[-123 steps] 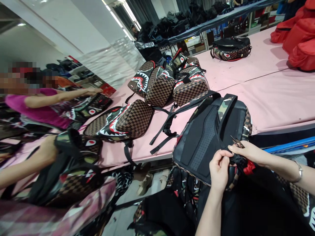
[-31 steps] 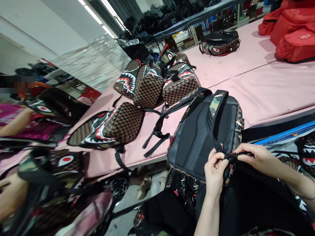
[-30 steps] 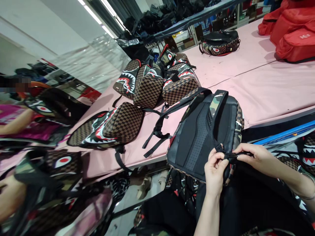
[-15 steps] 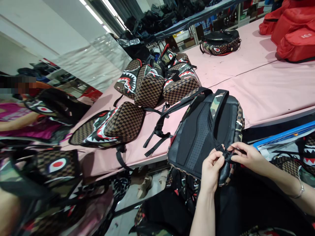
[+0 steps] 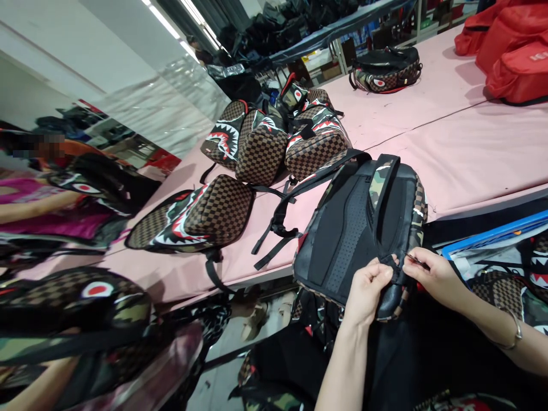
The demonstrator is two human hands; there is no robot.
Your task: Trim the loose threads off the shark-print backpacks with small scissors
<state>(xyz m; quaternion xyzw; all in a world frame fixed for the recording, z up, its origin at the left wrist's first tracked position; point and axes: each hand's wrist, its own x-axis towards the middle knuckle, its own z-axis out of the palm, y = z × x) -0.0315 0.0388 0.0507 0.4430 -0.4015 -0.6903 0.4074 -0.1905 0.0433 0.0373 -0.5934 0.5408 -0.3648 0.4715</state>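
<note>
A black backpack (image 5: 351, 228) with a camouflage strap lies back panel up, overhanging the near edge of the pink table (image 5: 471, 154). My left hand (image 5: 367, 285) pinches the backpack's lower edge near the corner. My right hand (image 5: 433, 275) sits just to the right of it at the same corner, fingers closed around small metal thread snips (image 5: 414, 260) whose tip points toward the seam. The two hands almost touch. A bracelet sits on my right wrist.
Several brown checkered shark-mouth backpacks (image 5: 261, 148) lie on the table's left half, one more (image 5: 385, 68) at the far side. Red bags (image 5: 514, 51) are piled at the far right. A co-worker's arm (image 5: 29, 211) and more backpacks (image 5: 85, 297) fill the left.
A second ago my hands stretched a short black strap end between them; now they have closed in on the backpack's lower corner. The co-worker's backpack at left has shifted.
</note>
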